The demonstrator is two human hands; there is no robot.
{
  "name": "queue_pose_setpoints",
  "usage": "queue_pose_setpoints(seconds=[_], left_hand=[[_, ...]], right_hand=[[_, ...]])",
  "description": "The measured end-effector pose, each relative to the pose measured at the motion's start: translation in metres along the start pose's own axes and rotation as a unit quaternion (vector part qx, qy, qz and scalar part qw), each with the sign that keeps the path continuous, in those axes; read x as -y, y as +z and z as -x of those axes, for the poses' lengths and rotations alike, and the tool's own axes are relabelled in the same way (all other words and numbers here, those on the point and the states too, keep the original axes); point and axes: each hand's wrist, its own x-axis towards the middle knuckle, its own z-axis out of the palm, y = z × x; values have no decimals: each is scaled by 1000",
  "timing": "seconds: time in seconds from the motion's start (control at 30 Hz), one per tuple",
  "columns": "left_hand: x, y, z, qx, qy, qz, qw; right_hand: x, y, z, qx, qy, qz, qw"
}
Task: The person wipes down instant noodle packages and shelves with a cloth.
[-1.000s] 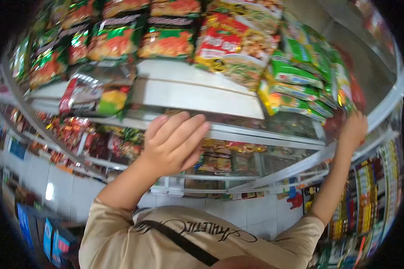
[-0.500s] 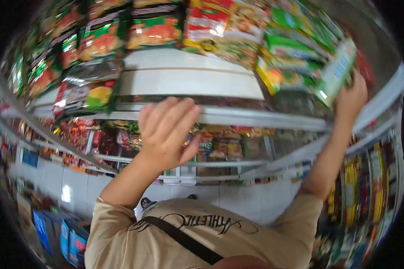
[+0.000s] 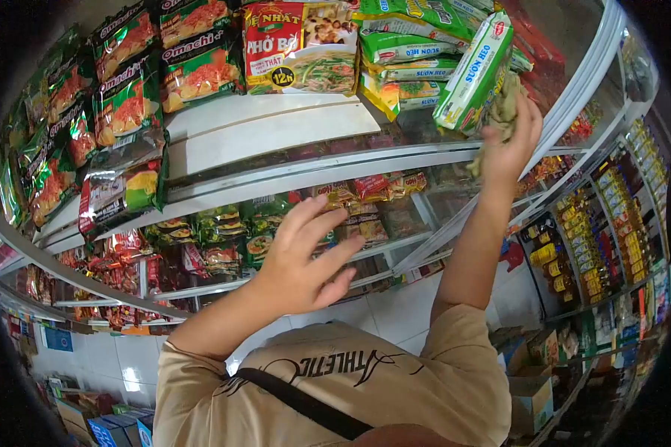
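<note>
My right hand (image 3: 513,141) has its fingers closed on a crumpled, olive-coloured cloth (image 3: 505,112), beside a green and white noodle packet (image 3: 476,71). That packet leans at a slant against a stack of similar green packets (image 3: 410,48) on the glass-edged top shelf. My left hand (image 3: 306,261) hangs in front of the shelf's edge with its fingers spread, holding nothing. A red and white packet (image 3: 302,48) lies left of the green stack. Further left are rows of dark green packets (image 3: 201,67), with one packet (image 3: 123,186) near the front edge.
The white shelf board (image 3: 276,134) has a metal front rail (image 3: 313,167). Lower shelves hold many small packets (image 3: 224,223). At the right stand racks of bottles (image 3: 555,261). Cardboard boxes (image 3: 531,398) are on the tiled floor (image 3: 395,305).
The view has shifted to the right. My left hand has come off the front rail and its fingers have spread. The cloth in my right hand now shows beside the slanted packet.
</note>
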Motion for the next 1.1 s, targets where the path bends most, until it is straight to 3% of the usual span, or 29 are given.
queue_pose_setpoints(seconds=[0.1,0.27,0.37,0.4,0.43,0.53,0.6,0.63,0.67,0.73,0.83,0.9,1.0,1.1], left_hand=[[-2,7,3,15,21,27,999],[-5,12,6,2,-16,33,999],[-5,14,15,0,-52,31,998],[-5,15,20,-3,-58,29,998],[-5,14,26,-6,-67,22,997],[-4,6,49,2,-98,33,995],[-10,-7,66,-2,-122,28,992],[-13,-14,74,-8,-132,24,991],[-14,-21,83,-17,-134,20,991],[-19,-36,103,-39,-140,9,989],[-27,-55,130,-54,-160,15,985],[-32,-70,153,-63,-177,29,982],[-45,-93,179,-79,-214,6,974],[-57,-116,197,-85,-246,31,965]], right_hand=[[45,1,12,68,-6,71,995],[49,2,13,117,38,97,988],[34,6,12,159,144,-70,974],[26,11,15,117,156,-126,973],[24,11,12,111,226,-146,957],[-9,19,6,93,219,-97,967],[-12,20,-1,137,196,-140,961],[-23,23,-1,154,219,-101,958],[-27,23,-2,178,201,-161,950],[-57,27,8,163,194,-119,960],[-14,11,10,127,242,-177,945],[-55,23,22,53,139,-107,983],[12,27,42,-11,80,-163,983],[108,33,90,67,100,-304,945]])
